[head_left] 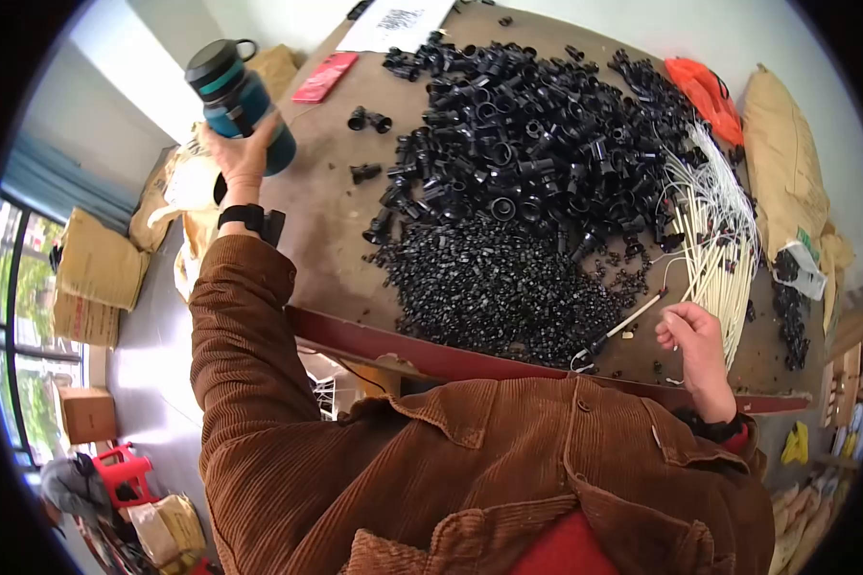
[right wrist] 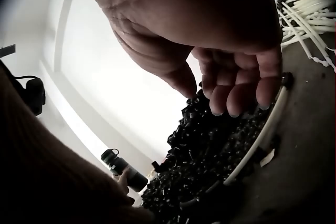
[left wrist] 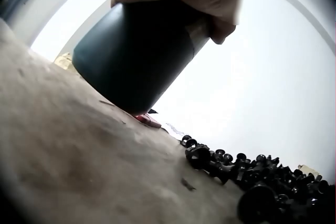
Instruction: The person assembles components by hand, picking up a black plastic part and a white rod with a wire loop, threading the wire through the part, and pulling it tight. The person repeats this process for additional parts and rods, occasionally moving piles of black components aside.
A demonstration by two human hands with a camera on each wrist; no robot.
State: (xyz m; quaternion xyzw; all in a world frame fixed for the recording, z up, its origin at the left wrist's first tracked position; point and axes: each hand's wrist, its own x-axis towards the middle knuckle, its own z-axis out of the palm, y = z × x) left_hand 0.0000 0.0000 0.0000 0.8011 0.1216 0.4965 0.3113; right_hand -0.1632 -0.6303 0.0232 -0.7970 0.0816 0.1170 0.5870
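A dark teal water bottle [head_left: 255, 96] with a black looped lid is gripped by my left hand [head_left: 238, 158] at the table's left end. In the left wrist view its base is close over the tabletop, the bottle body [left wrist: 131, 50] leaning at an angle. My right hand [head_left: 700, 347] hovers over the near right edge, fingers loosely curled with nothing held. A white tube [head_left: 635, 316] with a black end lies just left of it. Small black pieces [head_left: 479, 287] are heaped in front of me, below a larger pile of black plastic fittings [head_left: 537, 125].
A bundle of white cable pieces [head_left: 714, 278] lies at the right, near an orange plastic bag [head_left: 705, 96] and a tall sack [head_left: 784, 153]. A red packet [head_left: 325, 78] and a printed sheet [head_left: 395, 24] sit at the back. Sacks [head_left: 104, 259] stand on the floor at left.
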